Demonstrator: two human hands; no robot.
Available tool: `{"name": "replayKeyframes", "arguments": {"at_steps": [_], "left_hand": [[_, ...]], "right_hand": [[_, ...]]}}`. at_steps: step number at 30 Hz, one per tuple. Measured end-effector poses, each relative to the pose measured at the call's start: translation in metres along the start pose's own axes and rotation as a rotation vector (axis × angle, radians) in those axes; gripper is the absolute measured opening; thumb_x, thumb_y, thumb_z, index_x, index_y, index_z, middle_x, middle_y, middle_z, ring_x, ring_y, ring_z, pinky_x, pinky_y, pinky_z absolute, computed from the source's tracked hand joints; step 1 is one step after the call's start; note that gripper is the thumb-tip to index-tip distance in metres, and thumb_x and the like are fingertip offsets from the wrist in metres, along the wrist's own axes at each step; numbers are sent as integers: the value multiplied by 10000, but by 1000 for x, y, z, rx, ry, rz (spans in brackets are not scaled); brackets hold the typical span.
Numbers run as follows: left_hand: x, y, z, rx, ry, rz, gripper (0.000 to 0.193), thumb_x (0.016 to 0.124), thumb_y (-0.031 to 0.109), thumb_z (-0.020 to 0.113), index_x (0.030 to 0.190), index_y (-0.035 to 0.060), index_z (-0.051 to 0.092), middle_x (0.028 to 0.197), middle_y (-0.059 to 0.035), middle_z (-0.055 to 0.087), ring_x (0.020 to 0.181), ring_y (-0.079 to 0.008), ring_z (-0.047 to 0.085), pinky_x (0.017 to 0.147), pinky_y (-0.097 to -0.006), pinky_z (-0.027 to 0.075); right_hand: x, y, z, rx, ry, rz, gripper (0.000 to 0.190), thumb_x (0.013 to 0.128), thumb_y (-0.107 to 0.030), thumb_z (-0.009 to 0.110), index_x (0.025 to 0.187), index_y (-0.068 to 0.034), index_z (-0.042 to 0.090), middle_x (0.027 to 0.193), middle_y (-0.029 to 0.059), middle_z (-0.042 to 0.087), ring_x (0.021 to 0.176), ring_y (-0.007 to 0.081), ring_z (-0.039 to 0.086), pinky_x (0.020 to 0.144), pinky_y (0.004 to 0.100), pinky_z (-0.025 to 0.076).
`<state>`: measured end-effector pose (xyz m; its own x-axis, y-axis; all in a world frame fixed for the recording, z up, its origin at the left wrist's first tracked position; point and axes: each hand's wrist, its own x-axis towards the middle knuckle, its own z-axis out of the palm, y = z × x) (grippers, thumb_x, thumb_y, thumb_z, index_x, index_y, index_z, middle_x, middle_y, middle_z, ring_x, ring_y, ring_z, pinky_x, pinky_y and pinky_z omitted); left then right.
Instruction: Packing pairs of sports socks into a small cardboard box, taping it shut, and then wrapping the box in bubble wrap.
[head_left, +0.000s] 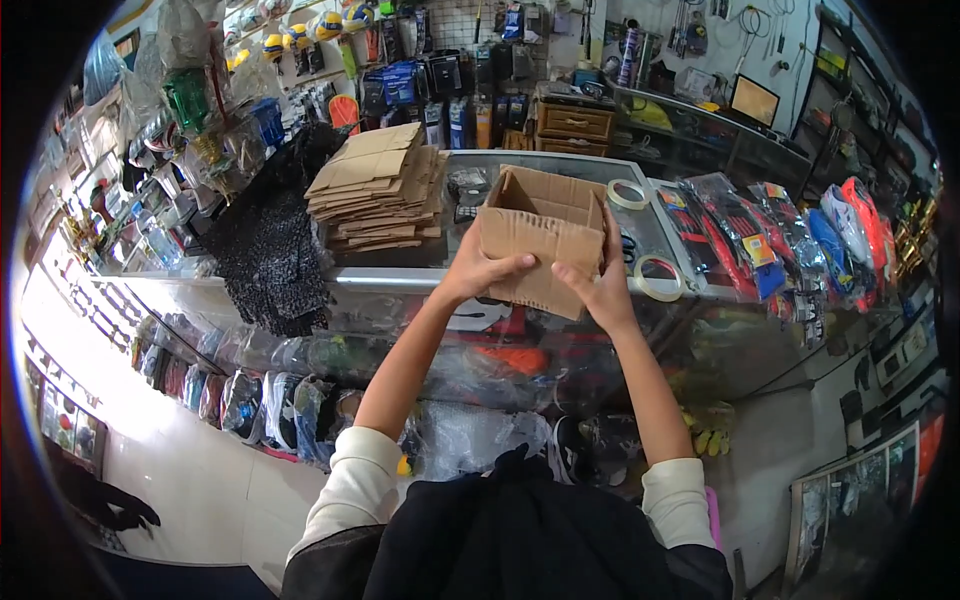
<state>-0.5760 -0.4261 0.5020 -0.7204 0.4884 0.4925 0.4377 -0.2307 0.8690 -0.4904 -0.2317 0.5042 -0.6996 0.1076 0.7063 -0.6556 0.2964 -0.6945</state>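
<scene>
Between my two hands is a small brown cardboard box (541, 232), its top open towards me and a flap hanging down its near side. My left hand (480, 262) grips the box's left side, thumb on the front. On the right side, my right hand (606, 281) holds it the same way. A tall stack of flattened cardboard (375, 187) lies on the glass counter (397, 279) to the left. Two rolls of pale tape, a far one (628, 194) and a near one (660, 278), lie right of the box. Dark scissor handles (628, 247) show partly behind my right hand.
Black sequined cloth (274, 240) drapes over the counter's front edge at left, near wrapped trophies (187, 105). Packaged sports goods (757, 232) cover the counter's right part. Bagged shoes (281, 409) stand low at left. A wooden drawer unit (574, 120) stands behind.
</scene>
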Motion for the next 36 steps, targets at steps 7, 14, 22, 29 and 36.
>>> {"name": "replayKeyframes", "arguments": {"at_steps": [7, 14, 22, 29, 36], "left_hand": [[15, -14, -5, 27, 285, 36, 502, 786, 235, 774, 1126, -39, 527, 1022, -102, 640, 879, -155, 629, 767, -299, 525], [45, -15, 10, 80, 407, 103, 845, 837, 314, 706, 1413, -39, 198, 1378, -212, 376, 1294, -242, 369, 1061, -353, 307], [39, 38, 7, -363, 280, -381, 665, 876, 340, 567, 1432, 109, 287, 1274, -90, 473, 1174, -214, 475, 985, -386, 390], [38, 35, -23, -468, 131, -303, 455, 849, 30, 385, 1303, 32, 420, 1165, -111, 527, 1053, -200, 553, 890, -355, 477], [40, 35, -35, -543, 158, -299, 572, 765, -29, 351, 1334, -16, 398, 1226, -157, 516, 1112, -245, 544, 965, -368, 447]], "right_hand": [[2, 4, -20, 232, 118, 115, 505, 897, -92, 620, 1304, -18, 331, 1127, 122, 588, 1063, 173, 557, 931, 300, 428], [1, 3, -2, -157, 98, -83, 477, 959, -137, 472, 1356, -5, 243, 1299, 202, 394, 1208, 294, 414, 1025, 395, 323], [34, -8, 4, -348, -253, -287, 584, 859, -210, 647, 1345, -77, 351, 1449, 212, 263, 1327, 393, 314, 1094, 443, 270], [78, -37, -1, -543, -420, -466, 201, 839, -158, 675, 799, -5, 552, 812, 79, 610, 881, 261, 613, 927, 390, 431], [103, -45, 16, -669, -743, -209, 312, 863, -325, 624, 900, -15, 635, 862, 153, 651, 815, 336, 629, 747, 399, 503]]}}
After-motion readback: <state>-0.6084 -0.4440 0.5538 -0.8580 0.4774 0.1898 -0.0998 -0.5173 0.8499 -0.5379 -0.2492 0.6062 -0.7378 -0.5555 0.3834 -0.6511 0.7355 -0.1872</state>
